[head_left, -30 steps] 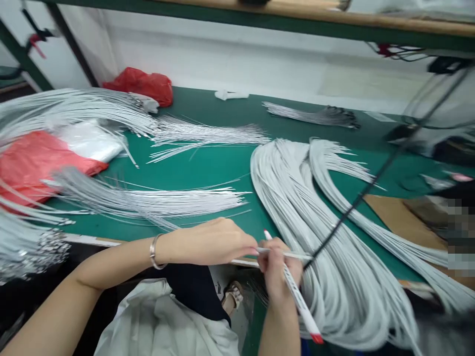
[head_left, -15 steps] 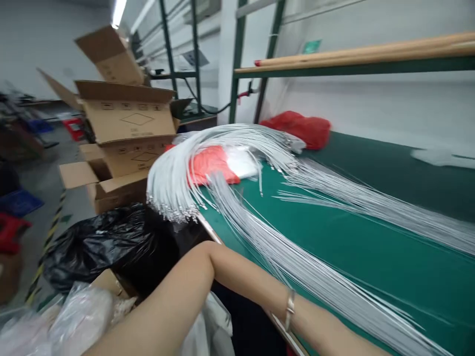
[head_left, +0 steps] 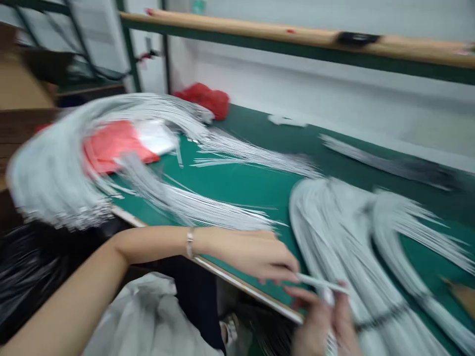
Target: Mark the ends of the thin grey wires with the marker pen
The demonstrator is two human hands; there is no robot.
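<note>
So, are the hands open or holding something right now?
Left hand: closed, pinching a white strand.
Right hand: closed on a white pen and the strand.

This looks like a workshop: long green workbench (head_left: pixel 230 184), thick bundles of pale cable (head_left: pixel 334 217), green-framed shelf (head_left: pixel 260 43).

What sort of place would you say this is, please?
Probably a cable workshop, judging by the green workbench, the bundle of pale cables on it, and the shelf above.
</note>
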